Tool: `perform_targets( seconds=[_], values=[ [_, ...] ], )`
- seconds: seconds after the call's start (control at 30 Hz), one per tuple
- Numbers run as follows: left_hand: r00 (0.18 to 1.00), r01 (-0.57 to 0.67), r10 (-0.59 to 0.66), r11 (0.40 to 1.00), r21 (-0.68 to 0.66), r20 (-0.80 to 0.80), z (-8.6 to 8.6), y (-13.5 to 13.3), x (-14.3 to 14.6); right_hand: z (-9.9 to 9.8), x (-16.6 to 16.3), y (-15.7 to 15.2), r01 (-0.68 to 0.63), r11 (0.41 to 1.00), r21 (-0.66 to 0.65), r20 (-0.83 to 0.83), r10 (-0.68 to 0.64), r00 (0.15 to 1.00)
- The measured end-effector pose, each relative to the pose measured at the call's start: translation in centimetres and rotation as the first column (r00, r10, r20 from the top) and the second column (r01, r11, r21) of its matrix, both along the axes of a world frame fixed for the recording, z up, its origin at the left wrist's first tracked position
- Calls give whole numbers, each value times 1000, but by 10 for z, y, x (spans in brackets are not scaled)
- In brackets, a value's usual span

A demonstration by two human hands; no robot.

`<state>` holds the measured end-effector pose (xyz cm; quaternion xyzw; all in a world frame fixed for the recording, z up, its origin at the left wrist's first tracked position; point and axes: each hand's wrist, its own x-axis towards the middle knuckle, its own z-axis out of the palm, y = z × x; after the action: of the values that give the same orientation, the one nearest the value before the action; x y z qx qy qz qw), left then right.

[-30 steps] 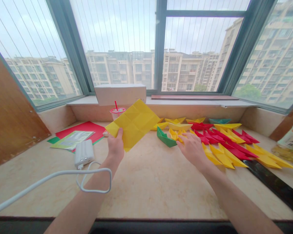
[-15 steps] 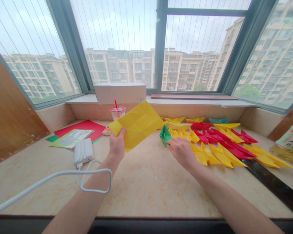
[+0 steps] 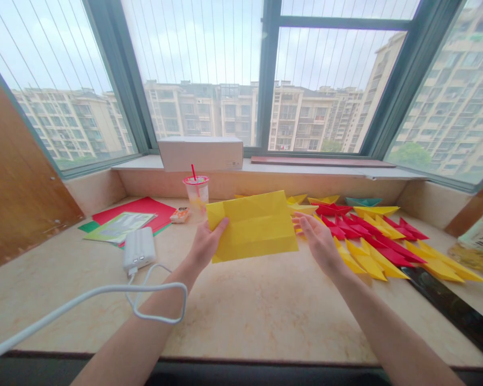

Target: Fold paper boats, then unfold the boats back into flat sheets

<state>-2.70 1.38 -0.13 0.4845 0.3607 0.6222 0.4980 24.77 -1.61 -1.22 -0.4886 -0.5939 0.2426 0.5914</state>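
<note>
I have the left hand (image 3: pixel 207 244) pinching creased yellow paper (image 3: pixel 255 228), the right hand (image 3: pixel 316 236) loosely spread beside it. The lidded cup (image 3: pixel 198 192) holds a red straw (image 3: pixel 194 171); the bottle (image 3: pixel 477 241) label is too blurred to read

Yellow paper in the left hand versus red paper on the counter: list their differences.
The yellow paper is held up by the left hand; the red paper lies flat. The yellow paper shows creases; the red paper shows none clearly. A flat packet partly covers the red paper, not the yellow paper.
</note>
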Motion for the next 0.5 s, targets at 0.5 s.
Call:
perform_targets(
  seconds=[0.5],
  values=[
    [921, 373, -380, 924, -82, -85, -11, -18, 14, -7, -21, -11, -313, 947, -68, -261, 285, 922]
  ],
)
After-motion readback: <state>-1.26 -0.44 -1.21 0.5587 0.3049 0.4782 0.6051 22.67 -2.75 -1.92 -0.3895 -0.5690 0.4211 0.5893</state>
